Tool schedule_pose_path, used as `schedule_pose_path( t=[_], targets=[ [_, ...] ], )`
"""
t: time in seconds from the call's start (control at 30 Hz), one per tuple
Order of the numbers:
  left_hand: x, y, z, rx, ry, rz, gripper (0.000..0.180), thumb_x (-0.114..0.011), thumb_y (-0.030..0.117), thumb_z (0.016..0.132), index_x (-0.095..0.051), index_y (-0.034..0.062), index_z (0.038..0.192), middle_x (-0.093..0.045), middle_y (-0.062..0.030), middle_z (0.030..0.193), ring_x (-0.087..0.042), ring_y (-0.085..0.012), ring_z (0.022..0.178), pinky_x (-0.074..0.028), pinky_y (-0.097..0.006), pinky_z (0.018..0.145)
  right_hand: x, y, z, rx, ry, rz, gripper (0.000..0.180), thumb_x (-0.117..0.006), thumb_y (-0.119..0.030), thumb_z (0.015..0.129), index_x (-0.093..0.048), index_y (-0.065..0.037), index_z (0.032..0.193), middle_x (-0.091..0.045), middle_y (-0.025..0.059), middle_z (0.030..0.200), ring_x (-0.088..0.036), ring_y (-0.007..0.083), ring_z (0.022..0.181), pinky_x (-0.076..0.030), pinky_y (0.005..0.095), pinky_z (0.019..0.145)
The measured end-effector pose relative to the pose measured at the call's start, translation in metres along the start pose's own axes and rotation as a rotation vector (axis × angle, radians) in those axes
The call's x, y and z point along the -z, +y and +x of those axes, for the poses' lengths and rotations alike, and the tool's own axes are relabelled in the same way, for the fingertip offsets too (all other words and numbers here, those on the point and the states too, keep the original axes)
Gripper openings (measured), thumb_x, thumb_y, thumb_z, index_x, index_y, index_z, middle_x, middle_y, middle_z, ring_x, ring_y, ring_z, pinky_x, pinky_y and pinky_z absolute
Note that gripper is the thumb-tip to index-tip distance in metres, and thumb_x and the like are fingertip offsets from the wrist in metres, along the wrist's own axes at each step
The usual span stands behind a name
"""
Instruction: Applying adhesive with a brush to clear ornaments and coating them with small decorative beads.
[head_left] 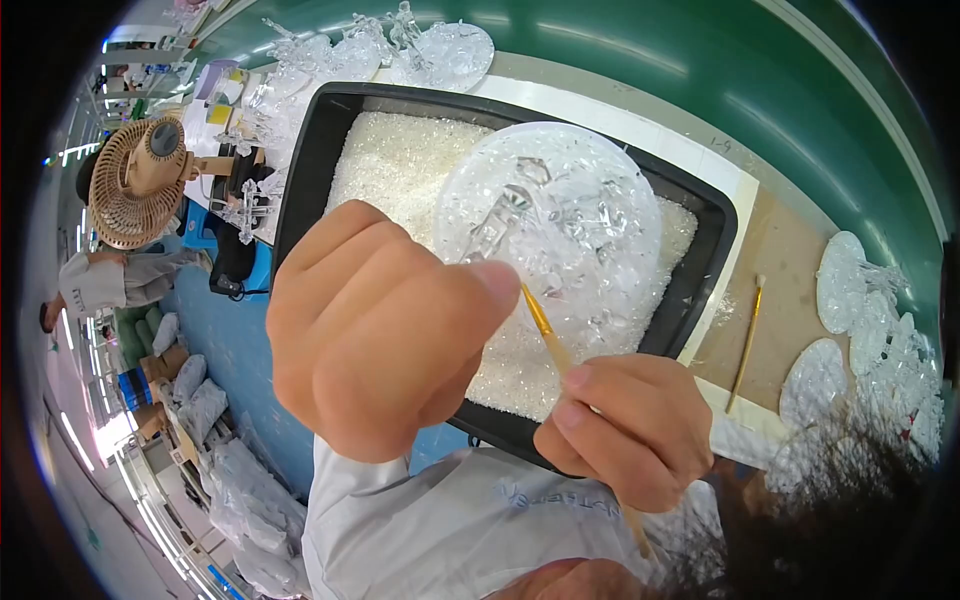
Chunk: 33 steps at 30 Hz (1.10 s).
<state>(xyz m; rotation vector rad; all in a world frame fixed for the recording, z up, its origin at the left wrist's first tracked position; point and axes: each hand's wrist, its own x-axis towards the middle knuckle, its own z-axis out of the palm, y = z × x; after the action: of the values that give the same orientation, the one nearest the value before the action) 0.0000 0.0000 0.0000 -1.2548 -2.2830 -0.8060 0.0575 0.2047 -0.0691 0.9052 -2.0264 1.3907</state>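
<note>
My left hand (385,330) is closed, its thumb and curled fingers at a clear plastic figurine (497,222). This figurine joins a round, glittery disc-shaped base (610,165), which is held above a black tray (318,135) of white sparkling granules (390,150). My curled fingers hide the exact grip. Lower right, my right hand (640,425) pinches a thin paintbrush (545,335) between thumb and fingers. The brush slants up to the left, its tip beside my left thumb and in front of the disc.
More clear figurines on round bases stand along the back (440,58) and at the far right (845,285). A second brush (747,345) lies on a brown board (775,245). A beige fan (140,180) stands left. Beyond it, a person (100,280) is in the background.
</note>
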Motion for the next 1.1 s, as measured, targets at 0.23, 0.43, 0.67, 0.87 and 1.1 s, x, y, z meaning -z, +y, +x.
schedule_pose_path(
  t=[0.23, 0.43, 0.67, 0.87, 1.1],
  targets=[
    [-0.001, -0.002, 0.003, -0.006, -0.020, 0.023, 0.040, -0.050, -0.015, 0.076, -0.048, -0.0115, 0.116, -0.050, -0.0101, 0.065, -0.031, -0.0125, 0.052, -0.027, -0.031, 0.047, -0.001, -0.004, 0.002, -0.061, 0.048, 0.053, 0.035, -0.081, -0.005, 0.063, -0.062, -0.003, 0.092, -0.065, 0.0153, 0.086, -0.064, 0.0253, 0.063, -0.052, 0.0310, 0.051],
    [-0.002, -0.002, 0.003, -0.023, 0.003, 0.080, 0.037, -0.053, -0.014, 0.079, -0.047, -0.0136, 0.115, -0.051, -0.0113, 0.067, -0.033, -0.0130, 0.052, -0.026, -0.030, 0.046, -0.007, -0.001, -0.007, -0.026, 0.156, -0.002, 0.035, -0.073, 0.002, 0.059, -0.060, -0.004, 0.090, -0.063, 0.0150, 0.084, -0.060, 0.0236, 0.059, -0.051, 0.0308, 0.050],
    [-0.002, -0.002, 0.002, -0.020, 0.013, 0.101, 0.034, -0.056, -0.011, 0.082, -0.047, -0.0140, 0.115, -0.054, -0.0165, 0.075, -0.039, -0.0157, 0.053, -0.031, -0.032, 0.046, -0.010, -0.001, -0.007, -0.114, 0.182, -0.069, 0.032, -0.064, 0.007, 0.061, -0.058, -0.004, 0.090, -0.059, 0.0144, 0.087, -0.056, 0.0199, 0.053, -0.049, 0.0288, 0.048],
    [-0.028, -0.011, 0.001, -0.026, 0.407, 0.198, 0.045, -0.068, -0.008, 0.048, -0.061, -0.0022, 0.092, -0.049, -0.0059, 0.060, -0.041, -0.0210, 0.044, -0.033, -0.031, 0.043, -0.010, -0.002, -0.009, -0.079, 0.236, -0.043, 0.030, -0.064, 0.006, 0.064, -0.059, -0.003, 0.092, -0.058, 0.0161, 0.088, -0.057, 0.0193, 0.055, -0.049, 0.0272, 0.047],
    [-0.016, -0.008, 0.003, 0.081, 0.314, 0.219, 0.036, -0.069, -0.003, 0.046, -0.062, 0.0035, 0.080, -0.049, -0.0067, 0.061, -0.048, -0.0247, 0.053, -0.038, -0.033, 0.048, -0.003, -0.001, -0.007, -0.148, 0.233, 0.041, 0.024, -0.070, 0.001, 0.075, -0.059, -0.004, 0.096, -0.058, 0.0171, 0.090, -0.058, 0.0165, 0.057, -0.048, 0.0242, 0.048]
  ],
)
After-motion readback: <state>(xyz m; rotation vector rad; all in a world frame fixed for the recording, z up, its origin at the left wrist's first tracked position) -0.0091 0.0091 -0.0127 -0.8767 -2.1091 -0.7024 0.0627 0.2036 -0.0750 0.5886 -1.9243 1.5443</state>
